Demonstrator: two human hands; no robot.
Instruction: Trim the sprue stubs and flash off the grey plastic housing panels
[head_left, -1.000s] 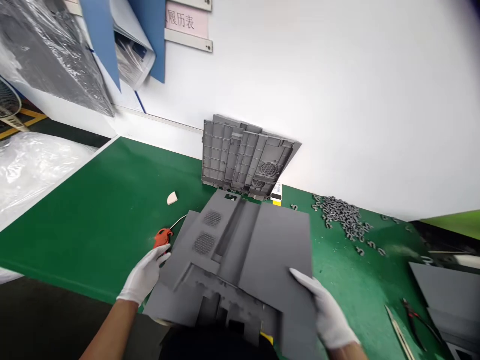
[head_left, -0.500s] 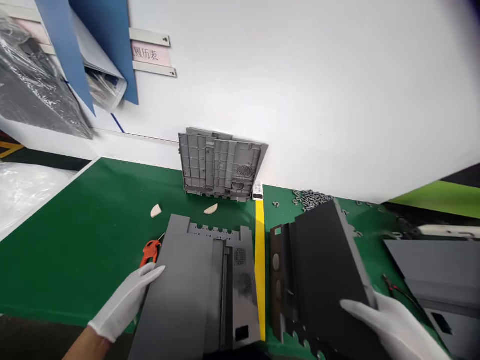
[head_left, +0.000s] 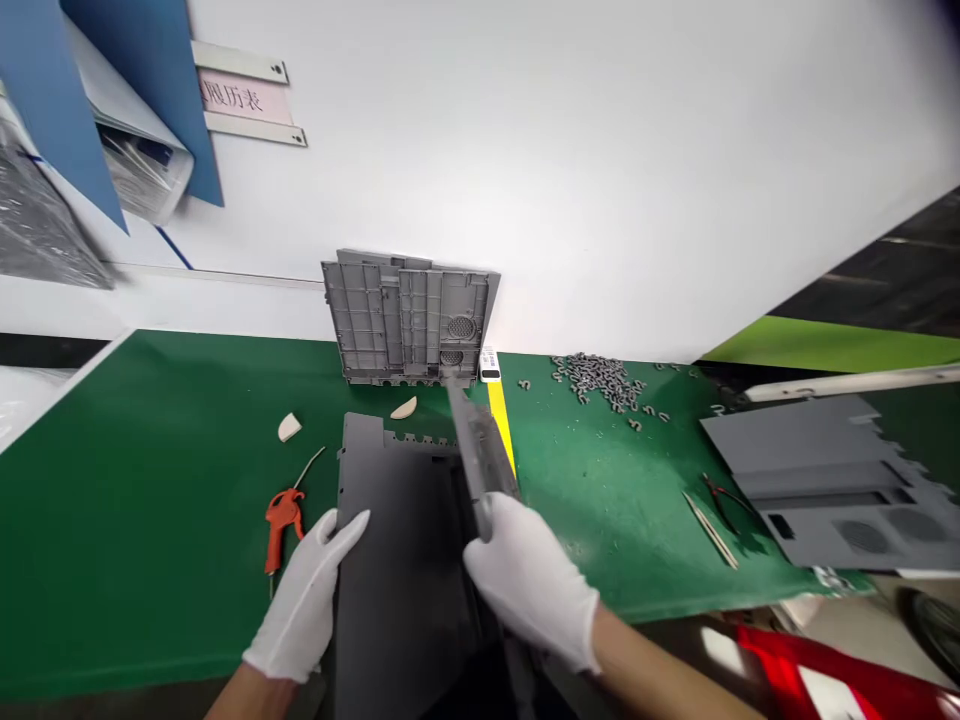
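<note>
My left hand (head_left: 304, 595), in a white glove, grips the left edge of a dark grey plastic panel (head_left: 397, 570), thumb on its face. The panel has a notched far edge. In my right hand (head_left: 529, 580), also gloved, is a second grey panel (head_left: 466, 450), turned almost edge-on, with my fingers closed round its near right side. It stands over the right part of the first panel and hides its vents. An orange air blow gun (head_left: 283, 515) lies just left of my left hand.
Several grey panels (head_left: 405, 320) lean on the white wall behind. A heap of small grey hook-shaped clips (head_left: 600, 378) lies right of the yellow tape (head_left: 500, 420). Farther right are thin sticks (head_left: 711, 530), pliers (head_left: 721, 495) and another grey panel (head_left: 825, 480). Two cream pieces (head_left: 405, 408) lie behind.
My right hand has swung its panel leftward and turned it edge-on over the first panel. My left hand keeps its hold. The view has shifted to the right.
</note>
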